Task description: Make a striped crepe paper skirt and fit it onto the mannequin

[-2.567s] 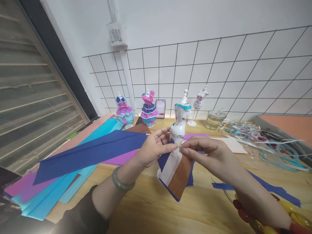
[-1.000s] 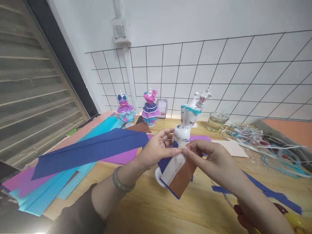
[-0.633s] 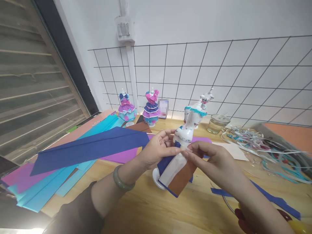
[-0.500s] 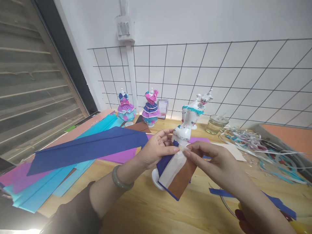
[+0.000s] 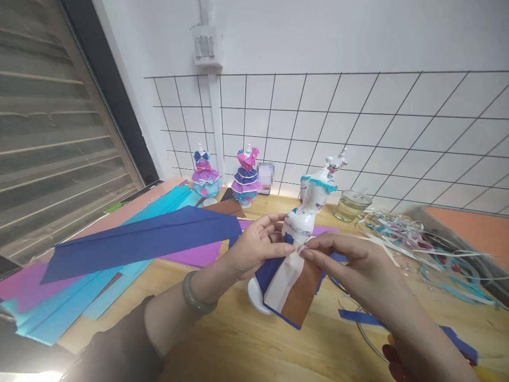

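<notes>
A small white mannequin bust (image 5: pixel 308 215) with a teal collar stands on a round white base on the wooden table (image 5: pixel 238 339). A paper skirt (image 5: pixel 290 289) of blue, white and brown panels hangs from its waist. My left hand (image 5: pixel 258 245), with a green bangle on the wrist, grips the waist from the left and pinches the top of the skirt. Opposite it, my right hand (image 5: pixel 350 260) pinches the same skirt top at the waist from the right. The thumbs and fingertips of both hands meet at the waist.
Long blue, teal, purple and pink paper sheets (image 5: pixel 139 241) fan out on the left. Two dressed mini mannequins (image 5: pixel 204 175) (image 5: pixel 245 178) and a bare one (image 5: pixel 333 164) stand by the wire grid wall. A glass jar (image 5: pixel 352 204), a heap of ribbon strips (image 5: pixel 421 239) and blue paper scraps (image 5: pixel 360 317) lie at the right.
The mannequin has tilted a little to the right between my hands, and the view has shifted slightly. Both hands stay pinched at the skirt's waist.
</notes>
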Demonstrator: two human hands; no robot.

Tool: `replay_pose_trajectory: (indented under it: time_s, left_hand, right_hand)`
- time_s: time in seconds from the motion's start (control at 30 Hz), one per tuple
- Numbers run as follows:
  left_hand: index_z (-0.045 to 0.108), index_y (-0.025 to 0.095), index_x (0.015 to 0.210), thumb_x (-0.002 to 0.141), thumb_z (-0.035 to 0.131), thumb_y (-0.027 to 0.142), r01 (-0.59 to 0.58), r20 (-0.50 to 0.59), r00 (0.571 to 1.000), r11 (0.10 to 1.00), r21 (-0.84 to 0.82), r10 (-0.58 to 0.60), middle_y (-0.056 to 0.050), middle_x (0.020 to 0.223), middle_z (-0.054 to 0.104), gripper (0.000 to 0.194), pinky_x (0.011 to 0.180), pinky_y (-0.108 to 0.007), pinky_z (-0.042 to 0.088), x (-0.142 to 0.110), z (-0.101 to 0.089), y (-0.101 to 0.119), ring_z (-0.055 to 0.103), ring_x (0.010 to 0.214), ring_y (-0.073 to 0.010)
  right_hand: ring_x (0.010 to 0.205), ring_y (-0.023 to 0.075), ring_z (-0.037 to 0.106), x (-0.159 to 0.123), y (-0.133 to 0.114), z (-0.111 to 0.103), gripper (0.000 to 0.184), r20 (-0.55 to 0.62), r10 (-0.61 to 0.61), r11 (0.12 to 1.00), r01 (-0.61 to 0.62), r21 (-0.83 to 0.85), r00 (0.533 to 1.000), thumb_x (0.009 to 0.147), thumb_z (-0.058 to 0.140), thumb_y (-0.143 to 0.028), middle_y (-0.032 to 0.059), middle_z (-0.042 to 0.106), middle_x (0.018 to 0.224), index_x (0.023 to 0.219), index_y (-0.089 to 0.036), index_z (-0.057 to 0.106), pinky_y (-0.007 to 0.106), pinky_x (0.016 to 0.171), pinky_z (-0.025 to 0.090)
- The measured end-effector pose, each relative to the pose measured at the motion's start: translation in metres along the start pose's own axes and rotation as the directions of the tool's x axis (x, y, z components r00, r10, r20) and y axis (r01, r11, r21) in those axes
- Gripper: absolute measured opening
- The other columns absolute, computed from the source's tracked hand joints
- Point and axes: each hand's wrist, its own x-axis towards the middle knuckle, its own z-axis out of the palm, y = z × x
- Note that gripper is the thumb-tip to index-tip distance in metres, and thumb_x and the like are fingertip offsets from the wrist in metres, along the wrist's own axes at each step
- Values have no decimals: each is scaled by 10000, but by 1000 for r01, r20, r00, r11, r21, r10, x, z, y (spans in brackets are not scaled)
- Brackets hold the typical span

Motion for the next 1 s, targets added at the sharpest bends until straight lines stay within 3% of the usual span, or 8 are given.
replay_pose_trajectory:
  time_s: [0.27,0.6,0.73,1.0]
  left_hand:
    - [545,168,1124,618,763,120,31,-17,999,999,-14,-31,-72,1040,558,554,814,-286,422,-2,4,1,541,948,-157]
    - [522,153,1160,645,751,144,49,7,999,999,11,-49,-102,1076,577,563,854,-297,416,-2,2,-1,538,1015,-185]
    - [524,128,1131,692,721,184,3,27,1000,995,97,-6,-130,1100,587,485,898,-338,415,-1,2,0,546,1052,-215]
    - [514,130,1152,679,740,236,-15,26,1000,944,330,7,-139,1113,614,534,907,-363,437,-4,3,2,562,1073,-248]
  right_hand:
    - [548,113,583,2,2,4,131,-25,69,997,-67,40,997,772,627,-330,-30,641,617,691,-228,608,207,468,459]
    - [587,130,544,2,9,7,180,11,145,986,-146,83,989,791,604,-383,-15,586,632,734,-225,541,244,525,450]
    - [614,133,535,4,10,6,165,2,133,987,-133,95,991,782,606,-371,-12,577,667,746,-223,543,254,553,448]
    - [607,131,532,3,12,11,102,27,80,994,-82,69,996,804,572,-299,-13,568,666,752,-220,535,256,554,450]
